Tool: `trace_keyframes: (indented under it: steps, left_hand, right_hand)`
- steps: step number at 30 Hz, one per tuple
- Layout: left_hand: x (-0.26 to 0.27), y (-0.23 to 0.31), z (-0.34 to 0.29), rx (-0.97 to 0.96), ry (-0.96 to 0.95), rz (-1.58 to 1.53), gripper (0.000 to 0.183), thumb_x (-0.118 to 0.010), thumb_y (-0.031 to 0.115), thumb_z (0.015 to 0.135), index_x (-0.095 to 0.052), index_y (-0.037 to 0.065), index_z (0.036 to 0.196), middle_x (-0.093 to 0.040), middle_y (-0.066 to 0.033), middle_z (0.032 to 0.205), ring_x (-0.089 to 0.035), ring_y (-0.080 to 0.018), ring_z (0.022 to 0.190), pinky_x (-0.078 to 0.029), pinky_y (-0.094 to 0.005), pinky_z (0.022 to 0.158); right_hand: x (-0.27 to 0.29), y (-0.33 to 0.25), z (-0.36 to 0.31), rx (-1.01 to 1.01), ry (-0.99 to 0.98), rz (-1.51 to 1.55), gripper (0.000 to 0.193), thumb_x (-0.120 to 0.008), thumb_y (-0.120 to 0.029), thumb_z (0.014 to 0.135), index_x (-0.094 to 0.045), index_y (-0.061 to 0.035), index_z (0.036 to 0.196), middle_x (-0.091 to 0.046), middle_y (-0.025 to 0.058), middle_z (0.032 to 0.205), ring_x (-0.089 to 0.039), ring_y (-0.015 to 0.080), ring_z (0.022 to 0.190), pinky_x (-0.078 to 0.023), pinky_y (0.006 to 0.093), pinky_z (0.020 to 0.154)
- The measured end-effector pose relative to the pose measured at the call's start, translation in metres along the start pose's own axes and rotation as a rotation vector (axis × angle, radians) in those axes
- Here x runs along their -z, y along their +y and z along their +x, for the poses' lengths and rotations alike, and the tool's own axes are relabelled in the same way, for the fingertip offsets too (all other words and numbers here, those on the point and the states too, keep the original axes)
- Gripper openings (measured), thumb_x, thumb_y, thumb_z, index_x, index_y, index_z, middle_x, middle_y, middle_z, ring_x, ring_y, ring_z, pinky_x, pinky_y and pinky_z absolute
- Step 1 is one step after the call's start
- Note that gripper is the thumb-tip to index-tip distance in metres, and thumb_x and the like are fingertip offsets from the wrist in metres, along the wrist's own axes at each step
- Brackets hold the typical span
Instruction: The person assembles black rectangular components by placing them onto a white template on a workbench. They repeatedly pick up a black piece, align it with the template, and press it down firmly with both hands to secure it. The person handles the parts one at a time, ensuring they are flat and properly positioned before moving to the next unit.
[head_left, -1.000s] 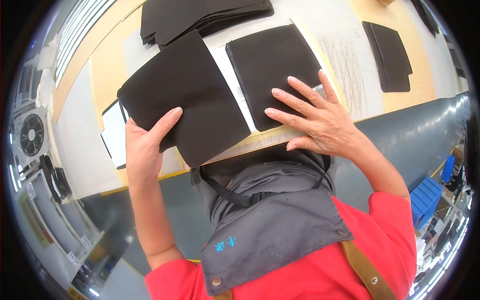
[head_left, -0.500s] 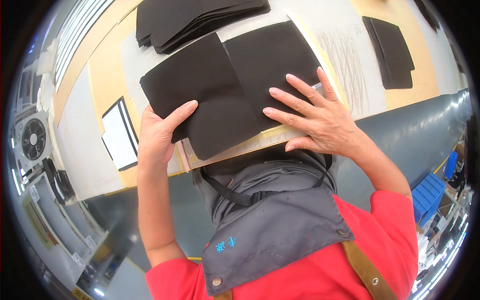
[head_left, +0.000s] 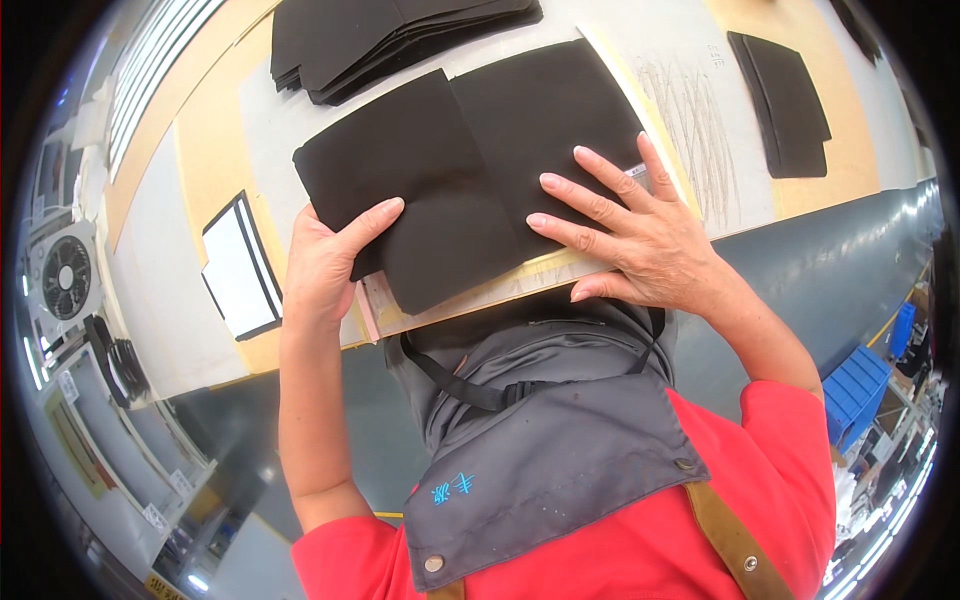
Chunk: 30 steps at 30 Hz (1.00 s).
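Observation:
A flat black sheet (head_left: pixel 410 200), its material unclear, is gripped at its left edge by my left hand (head_left: pixel 330 245); the thumb lies on top and the other fingers are hidden underneath. Its right edge overlaps a second black sheet (head_left: pixel 545 125) lying on the worktable (head_left: pixel 690 140). Across the right part of that second sheet my right hand (head_left: pixel 635 235) rests flat, fingers spread, holding nothing. Under the little finger shows part of a small pale strip with markings. Pale yellow edging runs along the second sheet's right and near sides.
A stack of black sheets (head_left: pixel 400 45) lies at the far side. Further right is a small pile of black pieces (head_left: pixel 780 105). To the left lies a white panel with black edging (head_left: pixel 243 265). A blue crate (head_left: pixel 860 395) stands beyond the table at right.
My left hand has shifted slightly right with its black sheet, which now overlaps the other sheet more. My right hand stays in place.

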<state>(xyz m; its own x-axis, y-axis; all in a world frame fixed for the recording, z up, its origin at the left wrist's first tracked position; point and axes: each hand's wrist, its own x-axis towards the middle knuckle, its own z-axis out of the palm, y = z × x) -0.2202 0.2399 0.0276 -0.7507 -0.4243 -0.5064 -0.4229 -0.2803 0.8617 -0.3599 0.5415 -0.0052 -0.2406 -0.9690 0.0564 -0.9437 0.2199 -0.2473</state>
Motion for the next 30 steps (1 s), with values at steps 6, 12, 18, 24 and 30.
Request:
trace_keyframes:
  steps: [6, 12, 18, 24, 30]
  left_hand:
    - [-0.0010, 0.0000, 0.0011, 0.006, 0.009, 0.003, 0.039, -0.082, 0.004, 0.086, -0.066, -0.003, 0.121, -0.073, -0.0114, 0.110, -0.071, -0.0185, 0.098, -0.057, -0.0325, 0.088]
    - [0.0006, -0.0027, 0.0022, 0.018, 0.018, 0.001, 0.042, -0.083, 0.004, 0.086, -0.065, -0.002, 0.122, -0.073, -0.0116, 0.112, -0.071, -0.0189, 0.100, -0.057, -0.0332, 0.090]
    - [0.0005, -0.0030, 0.0029, 0.028, 0.027, 0.014, 0.043, -0.084, 0.005, 0.085, -0.064, -0.003, 0.122, -0.072, -0.0121, 0.113, -0.071, -0.0194, 0.100, -0.057, -0.0335, 0.091]
    - [0.0010, -0.0022, 0.0043, 0.027, 0.023, 0.032, 0.045, -0.085, 0.006, 0.084, -0.064, -0.004, 0.123, -0.072, -0.0122, 0.113, -0.070, -0.0198, 0.100, -0.057, -0.0336, 0.091]
    - [0.0024, -0.0028, 0.0049, 0.044, 0.017, 0.040, 0.045, -0.084, 0.006, 0.085, -0.064, -0.004, 0.123, -0.072, -0.0119, 0.113, -0.070, -0.0195, 0.101, -0.057, -0.0331, 0.091]
  right_hand:
    - [0.0000, -0.0002, -0.0003, -0.001, 0.006, -0.005, 0.076, -0.049, -0.077, 0.086, -0.048, -0.0402, 0.153, -0.042, -0.0058, 0.162, -0.031, 0.0258, 0.154, -0.009, 0.0636, 0.127]
    - [-0.0006, -0.0008, 0.0001, -0.005, 0.006, -0.003, 0.077, -0.049, -0.078, 0.085, -0.048, -0.0412, 0.152, -0.042, -0.0065, 0.162, -0.031, 0.0253, 0.154, -0.008, 0.0630, 0.128]
    - [-0.0006, -0.0016, -0.0003, -0.014, 0.009, 0.002, 0.077, -0.049, -0.078, 0.084, -0.049, -0.0416, 0.152, -0.042, -0.0068, 0.162, -0.031, 0.0249, 0.154, -0.007, 0.0627, 0.128]
    - [-0.0015, -0.0017, 0.0003, -0.013, 0.010, 0.004, 0.076, -0.049, -0.078, 0.085, -0.050, -0.0413, 0.151, -0.043, -0.0067, 0.162, -0.031, 0.0250, 0.154, -0.007, 0.0628, 0.128]
    - [-0.0014, -0.0017, 0.0011, -0.001, 0.035, -0.016, 0.076, -0.039, -0.081, 0.087, -0.057, -0.0380, 0.148, -0.048, -0.0050, 0.159, -0.033, 0.0267, 0.154, -0.004, 0.0601, 0.128]
